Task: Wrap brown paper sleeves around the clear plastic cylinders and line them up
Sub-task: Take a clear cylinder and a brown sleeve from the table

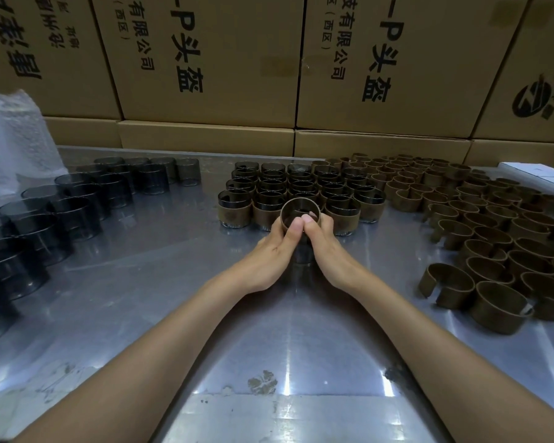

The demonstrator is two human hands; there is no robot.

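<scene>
Table (179,282): a scuffed, reflective metal top with patches of worn residue at its near edge filled the lower part of the view.
Forearms: two bare forearms came in from 7 and 5 o'clock and met near the centre.
Left hand (271,238): its fingers curled round the left side of the held cylinder, thumb laid up against the near wall.
Right hand (320,238): its fingers curled round the right side of the same cylinder, thumb tip touching the left thumb at the rim.
Held cylinder (299,210): a short, open-topped clear tube stood upright between both hands, at about 12 o'clock from the wrists; a brown paper sleeve (288,220) circled its upper wall, while bare smoky plastic showed below, between the palms.
Wrapped group (298,190): just beyond the hands, sleeved cylinders stood packed in rows, each with a brown band low on its wall and a clear rim above.
Loose sleeves (480,231): from 1 to 3 o'clock lay a wide spread of curled brown bands, most open like the letter C.
Bare cylinders (64,212): from 9 to 11 o'clock stood rows of unwrapped, dark-tinted clear tubes.
Plastic bag (10,139): crumpled clear film sat at 10 o'clock, behind the bare tubes.
Cartons (205,59): stacked cardboard boxes with black printed characters walled the far side.
</scene>
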